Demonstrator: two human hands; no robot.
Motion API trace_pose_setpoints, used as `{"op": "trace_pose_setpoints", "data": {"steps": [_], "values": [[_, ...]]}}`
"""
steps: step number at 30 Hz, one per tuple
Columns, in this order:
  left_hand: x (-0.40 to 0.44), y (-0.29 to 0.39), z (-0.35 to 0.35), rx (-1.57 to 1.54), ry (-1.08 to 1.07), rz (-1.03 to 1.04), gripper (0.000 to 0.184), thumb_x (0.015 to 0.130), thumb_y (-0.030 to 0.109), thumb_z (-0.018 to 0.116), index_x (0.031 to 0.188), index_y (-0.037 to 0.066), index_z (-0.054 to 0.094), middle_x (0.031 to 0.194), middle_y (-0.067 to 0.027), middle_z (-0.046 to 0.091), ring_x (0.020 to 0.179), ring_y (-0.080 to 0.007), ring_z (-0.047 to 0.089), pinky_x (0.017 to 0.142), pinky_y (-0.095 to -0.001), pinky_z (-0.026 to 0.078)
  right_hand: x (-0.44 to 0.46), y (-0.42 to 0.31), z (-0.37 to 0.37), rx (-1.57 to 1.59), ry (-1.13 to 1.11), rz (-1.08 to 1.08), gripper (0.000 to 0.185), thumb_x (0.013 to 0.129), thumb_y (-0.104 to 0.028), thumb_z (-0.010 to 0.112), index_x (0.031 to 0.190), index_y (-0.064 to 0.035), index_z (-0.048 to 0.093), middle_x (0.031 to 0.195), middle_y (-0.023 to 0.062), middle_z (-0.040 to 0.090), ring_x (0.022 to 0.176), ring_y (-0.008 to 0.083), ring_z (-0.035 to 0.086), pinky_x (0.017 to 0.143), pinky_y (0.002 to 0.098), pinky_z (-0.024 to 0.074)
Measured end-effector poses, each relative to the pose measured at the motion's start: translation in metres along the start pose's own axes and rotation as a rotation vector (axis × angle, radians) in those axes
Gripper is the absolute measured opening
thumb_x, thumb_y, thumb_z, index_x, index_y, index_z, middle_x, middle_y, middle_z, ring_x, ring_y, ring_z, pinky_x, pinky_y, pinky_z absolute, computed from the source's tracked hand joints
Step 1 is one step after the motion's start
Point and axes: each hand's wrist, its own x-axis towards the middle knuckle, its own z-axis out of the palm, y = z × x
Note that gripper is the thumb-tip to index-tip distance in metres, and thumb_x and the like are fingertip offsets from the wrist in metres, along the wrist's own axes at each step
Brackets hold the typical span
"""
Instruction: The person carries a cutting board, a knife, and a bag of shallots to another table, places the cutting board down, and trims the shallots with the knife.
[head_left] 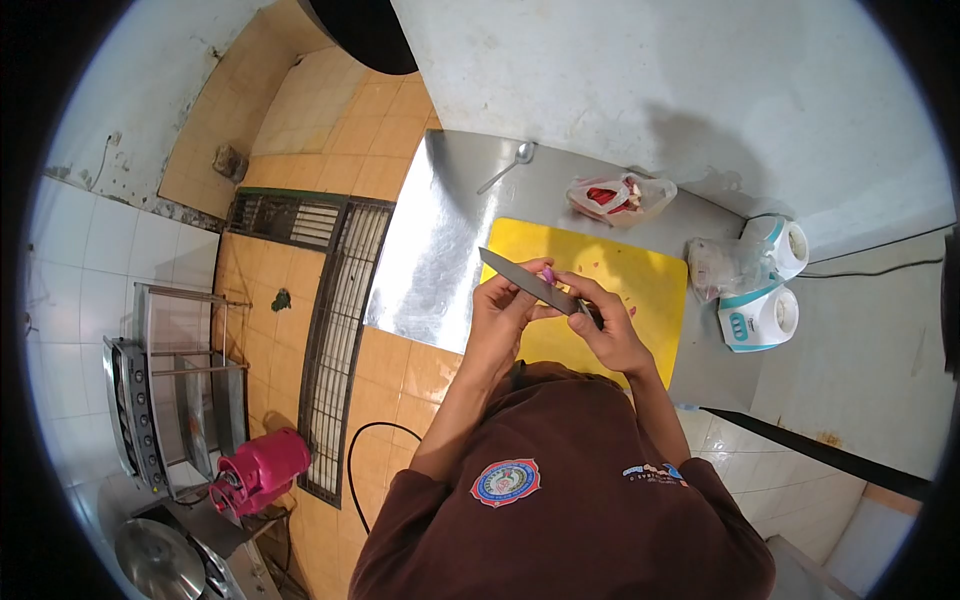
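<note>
A kitchen knife (525, 280) is gripped in my right hand (606, 325), its dark handle under the fingers and its wide blade pointing up and to the left. My left hand (497, 315) is closed behind the blade, fingertips pinching a small purple shallot (548, 274). Part of the shallot is hidden by the knife and fingers. Both hands are held over the near left part of a yellow cutting board (655, 280), where small reddish bits lie scattered.
On the steel table (420, 230) are a spoon (507, 167), a plastic bag with red contents (622, 198), another clear bag (715, 268) and two white-and-teal appliance bases (760, 318). A floor drain grate (335, 350), pink gas cylinder (262, 468) and stove (135, 405) are at left.
</note>
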Motion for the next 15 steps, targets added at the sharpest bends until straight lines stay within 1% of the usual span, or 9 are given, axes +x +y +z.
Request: {"op": "trace_pose_setpoints", "data": {"steps": [3,6,7,9,11,13,14,15], "values": [[0.000,0.000,-0.001,-0.005,0.011,-0.006,0.027,0.099,0.006,0.060,0.123,-0.005,0.063,0.108,-0.0107,0.069,0.096,-0.0188,0.069,0.080,-0.0331,0.060,0.005,0.006,0.009,-0.045,0.061,-0.169,0.055,0.101,-0.038,0.058,0.141,-0.0024,0.051,0.102,0.0045,0.061,0.084,0.0113,0.052,0.077,0.0271,0.0443],[0.002,0.001,-0.003,-0.002,-0.013,0.001,0.026,0.098,0.006,0.062,0.122,-0.003,0.065,0.107,-0.0091,0.069,0.097,-0.0168,0.067,0.081,-0.0324,0.060,0.003,0.010,0.009,-0.029,0.067,-0.172,0.047,0.100,-0.025,0.058,0.140,-0.0016,0.052,0.121,0.0152,0.067,0.099,0.0251,0.064,0.090,0.0366,0.0490],[0.002,0.000,-0.004,0.003,-0.026,0.009,0.026,0.098,0.006,0.063,0.122,-0.003,0.066,0.107,-0.0082,0.069,0.097,-0.0158,0.067,0.082,-0.0322,0.059,0.004,0.010,0.008,-0.032,0.069,-0.166,0.047,0.100,-0.026,0.058,0.140,-0.0010,0.052,0.120,0.0145,0.066,0.098,0.0244,0.063,0.089,0.0365,0.0491],[0.003,-0.002,-0.006,0.021,-0.037,0.011,0.026,0.098,0.007,0.062,0.122,-0.004,0.065,0.105,-0.0089,0.069,0.096,-0.0158,0.066,0.081,-0.0323,0.059,0.004,0.008,0.008,-0.038,0.073,-0.156,0.048,0.101,-0.028,0.057,0.140,0.0003,0.051,0.119,0.0131,0.066,0.095,0.0229,0.062,0.088,0.0364,0.0493],[0.003,-0.002,-0.005,0.025,-0.038,0.007,0.027,0.098,0.008,0.063,0.122,-0.005,0.064,0.103,-0.0091,0.068,0.095,-0.0155,0.066,0.080,-0.0322,0.059,0.001,0.013,0.008,0.197,0.067,0.034,0.051,0.101,-0.029,0.057,0.142,0.0003,0.050,0.117,0.0114,0.065,0.093,0.0214,0.060,0.087,0.0365,0.0490],[0.000,0.001,0.000,0.015,-0.021,0.004,0.028,0.098,0.009,0.063,0.122,-0.004,0.065,0.102,-0.0086,0.068,0.096,-0.0148,0.065,0.080,-0.0318,0.059,-0.004,0.021,0.006,0.354,0.036,0.102,0.053,0.102,-0.030,0.056,0.144,0.0006,0.048,0.115,0.0100,0.064,0.091,0.0202,0.057,0.086,0.0364,0.0486],[0.000,0.001,-0.002,0.023,-0.017,0.000,0.028,0.098,0.008,0.064,0.122,-0.004,0.065,0.103,-0.0087,0.068,0.096,-0.0148,0.065,0.080,-0.0318,0.059,-0.006,0.024,0.005,0.394,0.007,0.074,0.054,0.102,-0.031,0.056,0.145,0.0009,0.047,0.114,0.0094,0.064,0.090,0.0197,0.056,0.086,0.0363,0.0483],[0.002,0.000,-0.005,0.031,-0.015,-0.007,0.028,0.097,0.008,0.064,0.122,-0.003,0.065,0.104,-0.0088,0.069,0.095,-0.0148,0.066,0.080,-0.0318,0.059,-0.004,0.018,0.005,0.348,-0.007,0.034,0.055,0.102,-0.031,0.056,0.145,0.0010,0.047,0.114,0.0091,0.063,0.090,0.0195,0.056,0.086,0.0362,0.0480]]}}
